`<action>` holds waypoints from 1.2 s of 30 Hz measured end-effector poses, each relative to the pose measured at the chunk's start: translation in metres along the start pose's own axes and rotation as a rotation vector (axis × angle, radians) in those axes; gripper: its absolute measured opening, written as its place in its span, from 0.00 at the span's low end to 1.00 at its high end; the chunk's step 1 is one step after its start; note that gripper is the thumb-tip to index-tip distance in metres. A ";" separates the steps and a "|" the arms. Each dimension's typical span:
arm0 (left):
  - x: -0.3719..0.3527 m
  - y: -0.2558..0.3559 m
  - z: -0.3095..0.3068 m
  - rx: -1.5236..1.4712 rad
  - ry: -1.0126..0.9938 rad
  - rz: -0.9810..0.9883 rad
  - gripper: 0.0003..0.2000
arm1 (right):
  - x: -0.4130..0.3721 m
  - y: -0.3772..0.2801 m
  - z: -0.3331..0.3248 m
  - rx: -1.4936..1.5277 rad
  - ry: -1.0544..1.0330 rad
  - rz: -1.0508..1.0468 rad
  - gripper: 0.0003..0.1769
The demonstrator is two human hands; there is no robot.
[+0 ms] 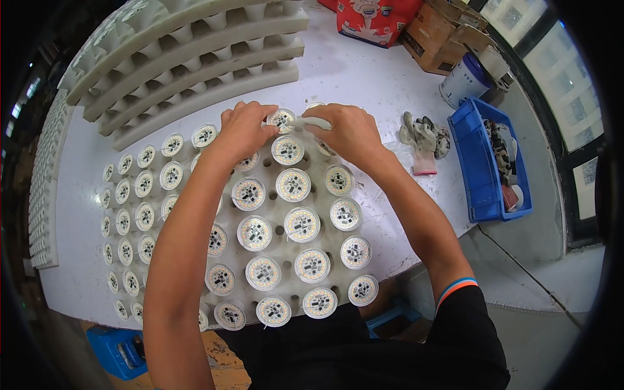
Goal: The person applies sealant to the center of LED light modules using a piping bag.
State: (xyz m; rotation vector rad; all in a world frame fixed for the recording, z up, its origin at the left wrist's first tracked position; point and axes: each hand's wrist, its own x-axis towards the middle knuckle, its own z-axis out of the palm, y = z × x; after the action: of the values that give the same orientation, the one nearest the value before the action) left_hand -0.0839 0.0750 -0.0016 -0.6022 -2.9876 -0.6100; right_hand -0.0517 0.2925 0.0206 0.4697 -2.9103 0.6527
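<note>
An LED bulb [281, 120] with its round circuit board facing up stands in the far part of a pale foam tray [279, 250]. My left hand [246, 129] grips that bulb's rim between thumb and fingers. In my right hand [351, 132] is a pale, slim, curved tool [313, 121], its narrow end over the bulb's board. I cannot make out the tool's kind or whether its tip touches. Rows of similar open LED bulbs [302, 225] fill the tray towards me, and more bulbs [144, 184] stand to the left, partly behind my left forearm.
Stacked foam trays [208, 65] rise at the back left of the white table [354, 78]. Soiled gloves [424, 138] lie on the right, beside a blue bin [478, 188] of odds and ends. A white bucket [465, 80], cardboard box [442, 36] and red bag [374, 23] stand behind.
</note>
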 end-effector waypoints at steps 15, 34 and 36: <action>0.000 0.001 0.002 0.000 0.006 0.010 0.24 | 0.005 0.000 0.005 -0.066 -0.017 -0.069 0.15; 0.000 0.003 0.002 0.020 0.016 0.017 0.23 | 0.007 0.000 0.008 -0.084 -0.002 -0.057 0.13; -0.001 0.003 0.002 0.025 0.021 0.020 0.23 | 0.006 -0.001 0.006 -0.083 -0.012 -0.059 0.13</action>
State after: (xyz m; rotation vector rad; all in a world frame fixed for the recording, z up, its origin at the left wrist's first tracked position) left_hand -0.0817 0.0782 -0.0024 -0.6195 -2.9618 -0.5737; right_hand -0.0572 0.2871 0.0163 0.5483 -2.9086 0.5211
